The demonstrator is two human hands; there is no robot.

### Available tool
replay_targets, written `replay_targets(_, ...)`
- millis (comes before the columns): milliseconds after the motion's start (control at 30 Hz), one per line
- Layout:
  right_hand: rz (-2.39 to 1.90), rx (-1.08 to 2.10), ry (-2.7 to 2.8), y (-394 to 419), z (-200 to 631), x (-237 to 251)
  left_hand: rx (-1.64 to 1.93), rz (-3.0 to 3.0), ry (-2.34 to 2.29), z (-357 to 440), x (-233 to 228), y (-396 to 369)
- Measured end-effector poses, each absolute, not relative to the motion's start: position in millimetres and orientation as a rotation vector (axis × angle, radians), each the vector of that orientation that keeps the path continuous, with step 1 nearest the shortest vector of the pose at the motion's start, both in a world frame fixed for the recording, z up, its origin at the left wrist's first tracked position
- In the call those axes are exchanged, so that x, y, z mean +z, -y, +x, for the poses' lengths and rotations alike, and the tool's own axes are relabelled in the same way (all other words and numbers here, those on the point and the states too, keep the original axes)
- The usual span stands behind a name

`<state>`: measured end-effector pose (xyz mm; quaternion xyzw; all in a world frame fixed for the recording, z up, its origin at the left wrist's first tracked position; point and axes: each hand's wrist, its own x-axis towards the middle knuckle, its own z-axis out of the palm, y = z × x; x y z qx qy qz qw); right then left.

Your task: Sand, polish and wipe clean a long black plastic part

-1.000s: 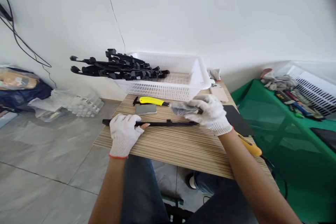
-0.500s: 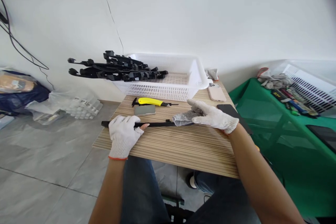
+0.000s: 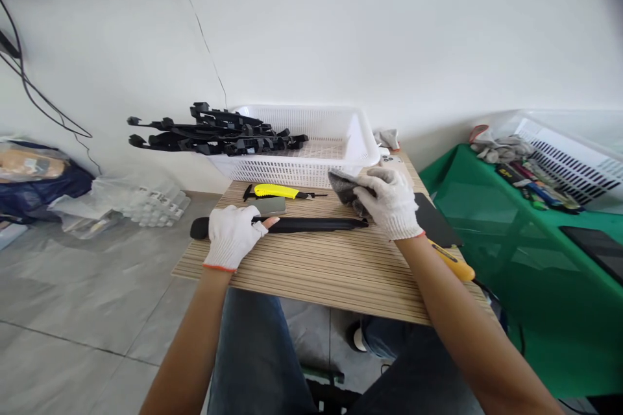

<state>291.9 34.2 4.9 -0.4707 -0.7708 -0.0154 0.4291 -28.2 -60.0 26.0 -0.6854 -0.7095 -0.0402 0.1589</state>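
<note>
My left hand [image 3: 233, 233], in a white knit glove with the thumb tip bare, grips a long black plastic strip [image 3: 316, 225] near its left end. The strip lies crosswise on the wood-grain table [image 3: 335, 272]. In my gloved right hand [image 3: 389, 201] is a bunched grey cloth [image 3: 344, 189], pinched just above the strip's right end. Behind the strip lie a grey rectangular block [image 3: 269, 206] and a yellow utility knife [image 3: 276, 191]. A black caliper-like tool [image 3: 248, 192] is partly hidden by the knife.
A white basket [image 3: 302, 174] at the back holds several black plastic parts [image 3: 219, 133] jutting out leftward. At the right are a black flat object [image 3: 435, 217], a yellow-handled tool [image 3: 452, 262], a phone [image 3: 392, 160] and a green-covered table [image 3: 501, 220] with pens and gloves.
My right hand has lifted the cloth off the strip, and its fingers have bunched around it. The strip has rolled, now showing a broader, smooth face; my left hand still grips it.
</note>
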Motion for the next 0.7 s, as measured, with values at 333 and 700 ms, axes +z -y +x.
replay_targets(333,-1.515,-0.094,1.945,-42,296,-7,-0.137,-1.94,2.029,-28,24,57)
replay_targets(700,-1.415,-0.01,2.011,-38,297,-6,-0.241,-1.93,2.006,-25,22,63)
